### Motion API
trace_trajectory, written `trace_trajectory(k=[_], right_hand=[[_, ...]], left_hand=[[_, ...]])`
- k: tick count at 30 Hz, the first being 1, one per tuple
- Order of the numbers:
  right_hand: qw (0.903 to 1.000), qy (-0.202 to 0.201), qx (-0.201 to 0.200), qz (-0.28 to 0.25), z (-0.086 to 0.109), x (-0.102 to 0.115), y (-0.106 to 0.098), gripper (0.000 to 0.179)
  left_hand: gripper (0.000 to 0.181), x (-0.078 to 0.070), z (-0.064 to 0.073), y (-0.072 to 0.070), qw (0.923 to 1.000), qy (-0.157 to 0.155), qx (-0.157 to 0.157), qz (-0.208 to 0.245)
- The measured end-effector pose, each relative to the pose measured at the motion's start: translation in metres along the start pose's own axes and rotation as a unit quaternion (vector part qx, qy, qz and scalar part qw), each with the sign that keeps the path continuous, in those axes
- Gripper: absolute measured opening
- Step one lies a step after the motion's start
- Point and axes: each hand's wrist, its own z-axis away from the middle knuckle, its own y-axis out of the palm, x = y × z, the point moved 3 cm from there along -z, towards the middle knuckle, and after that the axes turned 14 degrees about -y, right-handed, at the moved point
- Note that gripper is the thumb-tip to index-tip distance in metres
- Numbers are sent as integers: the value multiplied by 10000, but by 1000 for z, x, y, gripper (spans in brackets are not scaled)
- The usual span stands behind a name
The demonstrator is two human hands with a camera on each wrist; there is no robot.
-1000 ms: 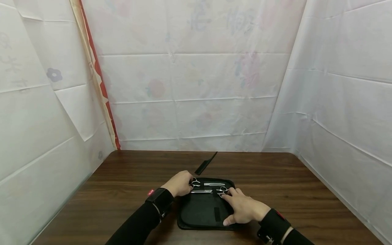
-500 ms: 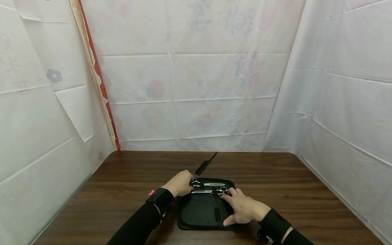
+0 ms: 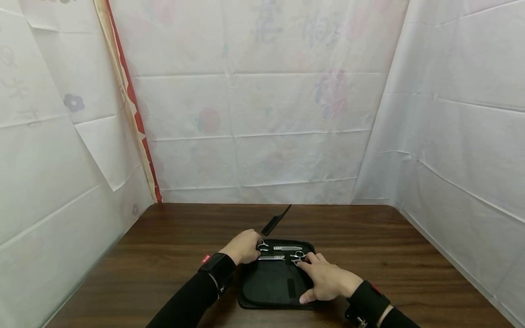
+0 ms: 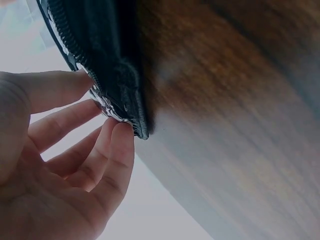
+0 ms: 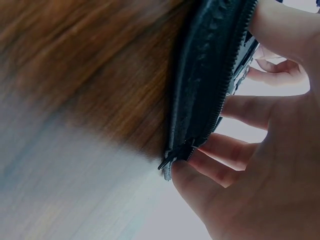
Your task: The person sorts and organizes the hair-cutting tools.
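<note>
A black zippered case lies open on the brown table. Two pairs of silver scissors are strapped across its far half. My left hand touches the case's far left edge, by the rings of the upper scissors. Its thumb and fingertips are apart at the zipper edge in the left wrist view. My right hand rests spread over the right side of the case. Its fingers lie near the rings of the lower scissors, its thumb near the front. The right wrist view has a zipper pull beside a fingertip.
A black comb lies slantwise on the table, just beyond the case. White printed sheets hang as walls at the back and on both sides.
Almost nothing differs. My left hand has shifted very slightly to the right at the scissors' rings. The right hand, case and comb have kept their places.
</note>
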Motion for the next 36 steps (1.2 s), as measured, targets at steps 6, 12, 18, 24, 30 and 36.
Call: trace_trajectory(k=[6, 12, 18, 24, 30, 36], right_hand=[[9999, -53, -69, 54, 1, -1, 2, 86], [10000, -27, -32, 42, 1, 0, 1, 86], [10000, -22, -16, 21, 1, 0, 0, 86], [10000, 16, 20, 3, 1, 0, 0, 85], [10000, -9, 3, 27, 1, 0, 0, 85], [10000, 6, 28, 23, 1, 0, 0, 85]], left_hand=[[18, -1, 0, 2, 9999, 58, -71, -78], [21, 0, -1, 5, 9998, 79, -25, -169], [20, -2, -3, 6, 9994, 157, -56, -306], [21, -5, -2, 4, 9994, 125, -37, -308], [23, -7, -2, 4, 9996, 75, 30, -252], [23, -7, -3, 6, 9996, -20, 56, -270]])
